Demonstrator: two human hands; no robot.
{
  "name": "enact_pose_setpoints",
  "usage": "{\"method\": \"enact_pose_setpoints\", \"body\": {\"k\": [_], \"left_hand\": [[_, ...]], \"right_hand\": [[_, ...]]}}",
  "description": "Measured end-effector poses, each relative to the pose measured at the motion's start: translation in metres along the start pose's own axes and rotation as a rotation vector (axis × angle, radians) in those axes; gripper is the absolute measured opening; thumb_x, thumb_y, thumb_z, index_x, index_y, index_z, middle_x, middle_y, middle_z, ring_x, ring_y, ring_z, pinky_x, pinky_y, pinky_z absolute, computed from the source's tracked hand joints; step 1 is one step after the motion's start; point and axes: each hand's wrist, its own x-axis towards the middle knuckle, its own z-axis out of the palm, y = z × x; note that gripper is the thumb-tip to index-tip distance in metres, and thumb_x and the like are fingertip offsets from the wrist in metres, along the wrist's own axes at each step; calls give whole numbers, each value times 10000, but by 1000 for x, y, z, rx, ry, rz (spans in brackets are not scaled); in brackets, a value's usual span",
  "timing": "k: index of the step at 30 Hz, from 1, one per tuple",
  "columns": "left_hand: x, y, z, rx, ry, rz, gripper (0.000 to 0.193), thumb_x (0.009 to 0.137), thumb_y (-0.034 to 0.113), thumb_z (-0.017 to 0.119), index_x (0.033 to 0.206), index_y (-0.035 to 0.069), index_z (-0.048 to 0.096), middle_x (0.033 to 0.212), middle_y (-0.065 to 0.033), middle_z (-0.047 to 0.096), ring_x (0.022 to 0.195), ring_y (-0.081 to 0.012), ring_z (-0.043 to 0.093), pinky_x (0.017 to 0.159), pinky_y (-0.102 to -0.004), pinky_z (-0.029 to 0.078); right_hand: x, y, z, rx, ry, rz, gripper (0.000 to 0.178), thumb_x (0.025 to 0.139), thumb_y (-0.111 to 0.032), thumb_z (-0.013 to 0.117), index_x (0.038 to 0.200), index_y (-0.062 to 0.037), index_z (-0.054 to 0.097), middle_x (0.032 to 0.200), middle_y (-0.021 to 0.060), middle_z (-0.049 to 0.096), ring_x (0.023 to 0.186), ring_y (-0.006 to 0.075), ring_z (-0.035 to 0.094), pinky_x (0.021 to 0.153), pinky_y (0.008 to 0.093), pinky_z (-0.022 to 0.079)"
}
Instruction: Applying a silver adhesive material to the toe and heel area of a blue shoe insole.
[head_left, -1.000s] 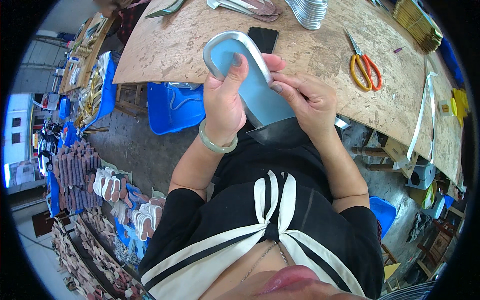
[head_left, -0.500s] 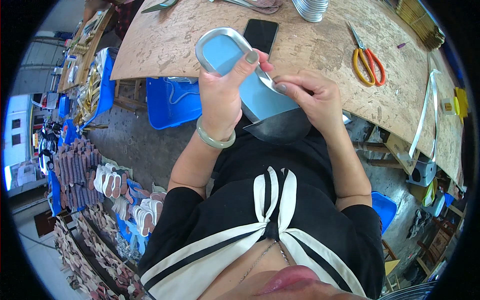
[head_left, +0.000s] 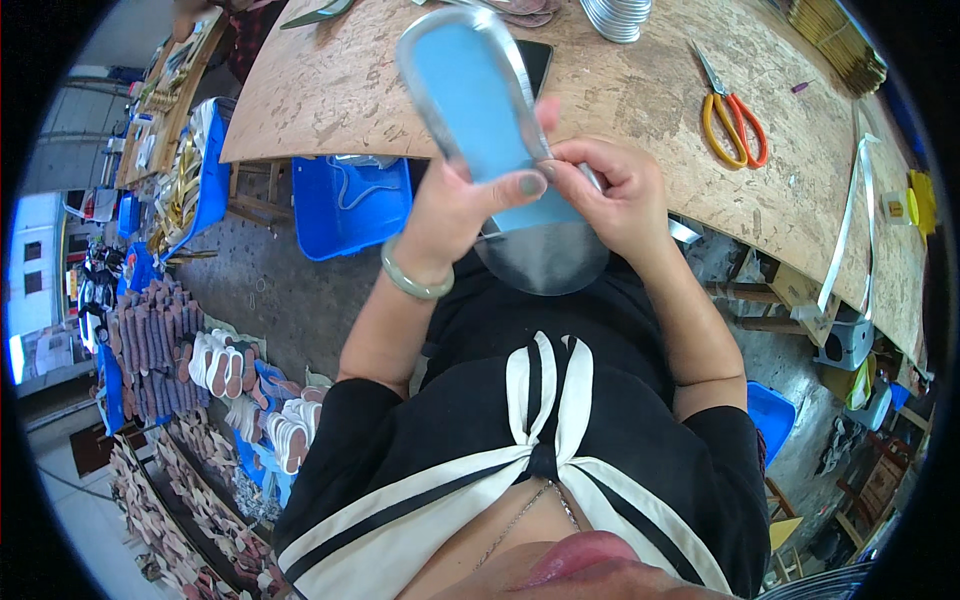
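Observation:
In front of me, over the table's near edge, I hold a shoe sole (head_left: 465, 95) with a light blue face and silver trim along its rim. Its far end is blurred by motion. The end nearest my body is a dark, rounded, shiny part (head_left: 545, 262). My left hand (head_left: 450, 205) is closed round the sole's left side, thumb lying across the blue face. My right hand (head_left: 620, 195) pinches the silver trim (head_left: 535, 135) at the right edge, with a bit of silver showing between its fingers. Partly behind the sole lies a black phone (head_left: 538, 65).
Scissors with orange and yellow handles (head_left: 728, 125) lie right on the wooden table (head_left: 330, 100). A silver coil (head_left: 617, 18) stands at the far edge; a white strip (head_left: 850, 220) hangs at the right. Below the table sits a blue bin (head_left: 350, 215). Stacked shoe soles (head_left: 225, 365) lie lower left.
The sole has swung farther from me and turned more lengthwise, covering more of the phone. My left hand has shifted down along it, and the right hand has moved slightly left.

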Motion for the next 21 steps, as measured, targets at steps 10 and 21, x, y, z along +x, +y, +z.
{"method": "enact_pose_setpoints", "body": {"k": [10,21], "left_hand": [[-19,-19,5,-228,261,-47,229,876,93,618,1080,-10,617,1084,-170,642,989,-207,633,863,-327,506],[-32,0,13,-252,223,34,256,906,145,577,1103,-20,572,984,-200,655,991,-303,638,853,-410,526]], "right_hand": [[0,5,-22,149,-55,204,164,849,-133,634,967,-34,691,827,50,687,716,90,604,643,226,468],[-32,-16,-17,-380,122,-207,169,705,-54,736,873,-51,713,609,50,567,518,161,526,465,276,382]]}}
